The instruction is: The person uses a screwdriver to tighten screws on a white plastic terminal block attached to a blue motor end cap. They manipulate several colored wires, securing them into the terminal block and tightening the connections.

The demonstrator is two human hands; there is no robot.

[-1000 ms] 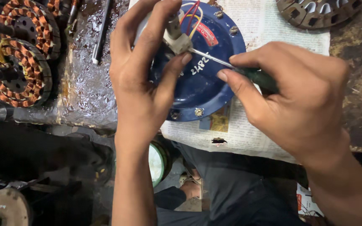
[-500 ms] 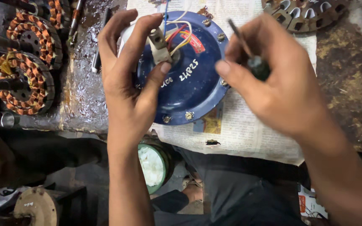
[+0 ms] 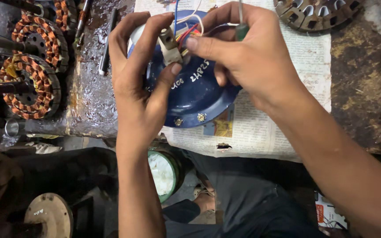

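On the newspaper (image 3: 261,128) spread over my bench: one blue motor cover (image 3: 197,94), round, domed, screws along its near rim, white marks on its face.

Left hand (image 3: 140,83): closed on the cover's left side, thumb and forefinger pinching a small grey block (image 3: 169,46) at the centre.

Wires (image 3: 189,31): red, yellow, white and blue, bunched just beside the block.

Right hand (image 3: 252,57): closed around a green-handled screwdriver (image 3: 241,20), shaft pointing up and away; thumb tip pressed at the wires, touching them.

Left of the paper: two copper-wound stators (image 3: 34,66), well apart from the cover; a dark pen-like rod (image 3: 106,44) on the greasy metal sheet (image 3: 91,97).

Top right: one slotted metal rotor (image 3: 316,15), partly on the paper.

Below the bench edge: my knee in grey cloth (image 3: 239,198); a round green-rimmed tin (image 3: 164,174).
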